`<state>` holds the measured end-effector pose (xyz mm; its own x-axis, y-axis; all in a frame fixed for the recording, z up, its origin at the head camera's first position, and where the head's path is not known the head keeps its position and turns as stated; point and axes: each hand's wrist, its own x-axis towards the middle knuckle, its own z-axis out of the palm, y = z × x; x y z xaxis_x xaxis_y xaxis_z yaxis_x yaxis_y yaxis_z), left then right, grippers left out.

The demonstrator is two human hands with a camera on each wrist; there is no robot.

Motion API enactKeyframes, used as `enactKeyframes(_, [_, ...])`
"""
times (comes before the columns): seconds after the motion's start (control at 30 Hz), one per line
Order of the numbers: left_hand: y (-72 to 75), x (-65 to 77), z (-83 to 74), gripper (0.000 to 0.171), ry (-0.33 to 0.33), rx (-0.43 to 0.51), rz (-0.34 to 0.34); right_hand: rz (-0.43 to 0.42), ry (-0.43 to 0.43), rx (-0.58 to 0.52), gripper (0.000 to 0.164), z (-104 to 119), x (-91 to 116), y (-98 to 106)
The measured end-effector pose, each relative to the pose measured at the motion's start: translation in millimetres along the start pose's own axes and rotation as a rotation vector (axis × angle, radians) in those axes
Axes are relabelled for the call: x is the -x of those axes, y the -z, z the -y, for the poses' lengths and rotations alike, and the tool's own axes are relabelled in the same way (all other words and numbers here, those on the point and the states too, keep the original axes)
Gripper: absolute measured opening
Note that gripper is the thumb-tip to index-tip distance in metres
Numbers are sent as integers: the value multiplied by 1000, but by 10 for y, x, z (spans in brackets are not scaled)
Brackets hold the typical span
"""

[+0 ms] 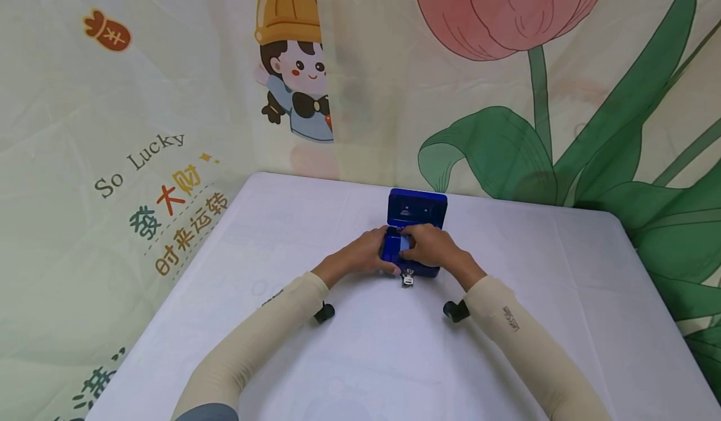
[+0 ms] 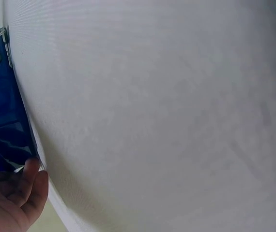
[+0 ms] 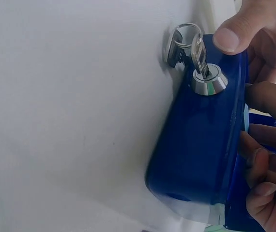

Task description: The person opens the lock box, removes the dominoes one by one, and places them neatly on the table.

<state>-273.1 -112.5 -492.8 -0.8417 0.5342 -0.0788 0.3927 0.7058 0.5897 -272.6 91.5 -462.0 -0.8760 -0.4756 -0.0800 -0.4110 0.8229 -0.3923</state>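
Observation:
A small blue metal cash box (image 1: 387, 252) stands on the white table with its lid (image 1: 417, 207) raised at the back. My left hand (image 1: 368, 252) holds the box at its left side, thumb on the front wall and fingers round the back. My right hand (image 1: 430, 246) reaches into the box, its curled fingers and thumb at either end of a light-blue flat piece (image 1: 404, 244), mostly hidden by the hand. On the front, a round silver lock (image 3: 209, 80) carries a key on a ring (image 3: 189, 35) with another key.
The white-covered table (image 1: 360, 358) runs back to a printed cloth (image 1: 372, 96) behind the box. Black wrist cameras show under the left wrist (image 1: 325, 313) and the right wrist (image 1: 455, 311). Beige sleeves (image 1: 265, 333) cover both forearms.

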Motion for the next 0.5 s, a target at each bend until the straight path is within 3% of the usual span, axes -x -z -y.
enactKeyframes(0.5, [-14,-22,15,106,-21,-8,-6,-14,-9,-9,52,-18,94,41])
